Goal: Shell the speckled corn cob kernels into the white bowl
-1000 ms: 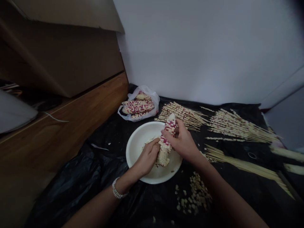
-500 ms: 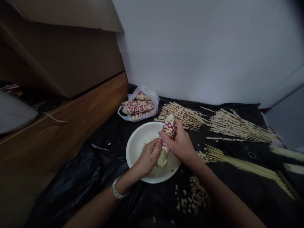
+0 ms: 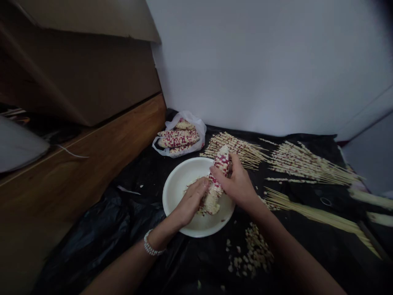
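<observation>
Over a white bowl (image 3: 172, 213), an ear of corn (image 3: 221, 164) with purple and cream kernels is held tilted, its tip pointing up and away from me. My right hand (image 3: 239, 180) is wrapped round its upper right side, thumb across the front. My left hand (image 3: 192, 200), on the lower left, presses its thumb and fingers against the ear's middle. The ear's lower end looks pale and bare of purple kernels. Loose kernels lie in the bowl, partly hidden behind my left hand and the ear.
Behind the bowl, a plastic bag (image 3: 201, 131) holds several ears of corn. Skewers threaded with kernels (image 3: 233, 147) lie by the wall, with another bundle (image 3: 301, 162) farther right. Bare skewers (image 3: 310, 213) and loose kernels (image 3: 253, 254) rest on black plastic sheeting (image 3: 123, 229). A cardboard box (image 3: 92, 73) stands left.
The ear and my right hand have shifted slightly to the right. My left hand's fingers have straightened somewhat along the ear.
</observation>
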Demonstrator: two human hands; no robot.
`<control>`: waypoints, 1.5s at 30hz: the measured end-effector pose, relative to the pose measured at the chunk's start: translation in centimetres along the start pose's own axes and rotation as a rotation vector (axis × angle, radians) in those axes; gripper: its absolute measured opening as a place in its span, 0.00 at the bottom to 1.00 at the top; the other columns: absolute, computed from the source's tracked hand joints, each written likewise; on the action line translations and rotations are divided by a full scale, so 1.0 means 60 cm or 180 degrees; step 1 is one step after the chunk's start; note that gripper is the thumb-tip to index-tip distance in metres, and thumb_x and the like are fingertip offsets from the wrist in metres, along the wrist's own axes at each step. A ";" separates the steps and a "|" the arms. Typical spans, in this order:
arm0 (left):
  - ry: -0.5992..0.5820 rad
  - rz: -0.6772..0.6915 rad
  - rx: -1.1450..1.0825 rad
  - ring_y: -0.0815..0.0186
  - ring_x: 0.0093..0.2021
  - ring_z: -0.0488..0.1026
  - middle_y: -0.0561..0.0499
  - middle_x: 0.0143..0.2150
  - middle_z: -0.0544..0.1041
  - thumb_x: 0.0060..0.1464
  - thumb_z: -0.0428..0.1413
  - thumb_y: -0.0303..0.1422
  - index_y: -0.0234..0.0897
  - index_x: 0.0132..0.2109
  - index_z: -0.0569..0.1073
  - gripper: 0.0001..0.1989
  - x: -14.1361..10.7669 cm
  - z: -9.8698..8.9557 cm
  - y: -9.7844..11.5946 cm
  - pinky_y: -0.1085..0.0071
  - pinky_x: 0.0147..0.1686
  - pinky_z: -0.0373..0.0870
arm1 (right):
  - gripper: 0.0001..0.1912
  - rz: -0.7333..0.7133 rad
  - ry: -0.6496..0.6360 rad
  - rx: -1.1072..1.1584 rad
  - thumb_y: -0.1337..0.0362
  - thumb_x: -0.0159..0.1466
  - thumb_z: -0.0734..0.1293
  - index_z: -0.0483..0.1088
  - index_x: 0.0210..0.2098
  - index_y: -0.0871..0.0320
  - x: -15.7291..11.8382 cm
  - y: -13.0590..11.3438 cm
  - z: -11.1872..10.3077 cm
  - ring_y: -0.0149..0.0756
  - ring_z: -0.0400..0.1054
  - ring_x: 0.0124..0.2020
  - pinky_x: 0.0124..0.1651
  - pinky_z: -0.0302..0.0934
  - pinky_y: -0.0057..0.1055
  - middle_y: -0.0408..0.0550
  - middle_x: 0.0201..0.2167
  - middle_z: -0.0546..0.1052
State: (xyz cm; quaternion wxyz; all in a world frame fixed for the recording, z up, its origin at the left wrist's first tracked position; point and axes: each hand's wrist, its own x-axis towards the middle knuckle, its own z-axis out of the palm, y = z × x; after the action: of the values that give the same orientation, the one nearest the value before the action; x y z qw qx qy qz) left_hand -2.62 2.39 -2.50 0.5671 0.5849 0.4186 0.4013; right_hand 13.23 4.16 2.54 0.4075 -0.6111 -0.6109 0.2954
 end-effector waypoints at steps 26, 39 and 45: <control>0.0258 0.0368 0.0807 0.58 0.45 0.73 0.45 0.44 0.79 0.68 0.44 0.45 0.36 0.43 0.74 0.20 -0.012 0.005 0.005 0.62 0.51 0.68 | 0.24 0.0365 -0.0149 0.0513 0.49 0.56 0.69 0.61 0.46 0.52 0.007 0.016 0.010 0.46 0.74 0.40 0.42 0.67 0.41 0.49 0.39 0.79; 0.0248 0.0347 0.0773 0.58 0.42 0.74 0.46 0.41 0.79 0.67 0.46 0.47 0.36 0.43 0.75 0.21 -0.013 0.006 0.008 0.63 0.49 0.69 | 0.29 0.0149 -0.0047 0.0322 0.47 0.56 0.67 0.60 0.51 0.55 -0.004 0.000 0.012 0.50 0.74 0.40 0.46 0.65 0.44 0.54 0.39 0.79; 0.0212 0.0292 0.0651 0.58 0.41 0.73 0.47 0.41 0.79 0.67 0.45 0.44 0.36 0.42 0.75 0.20 -0.008 0.004 0.003 0.62 0.50 0.68 | 0.26 0.0170 -0.0057 0.0229 0.48 0.56 0.68 0.61 0.49 0.53 -0.003 0.000 0.008 0.49 0.74 0.39 0.45 0.65 0.43 0.51 0.37 0.79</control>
State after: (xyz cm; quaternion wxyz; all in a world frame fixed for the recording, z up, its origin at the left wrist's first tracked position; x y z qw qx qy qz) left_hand -2.57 1.85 -2.32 0.4712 0.6446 0.4488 0.4013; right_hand 12.83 4.04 2.29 0.4157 -0.6095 -0.5870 0.3334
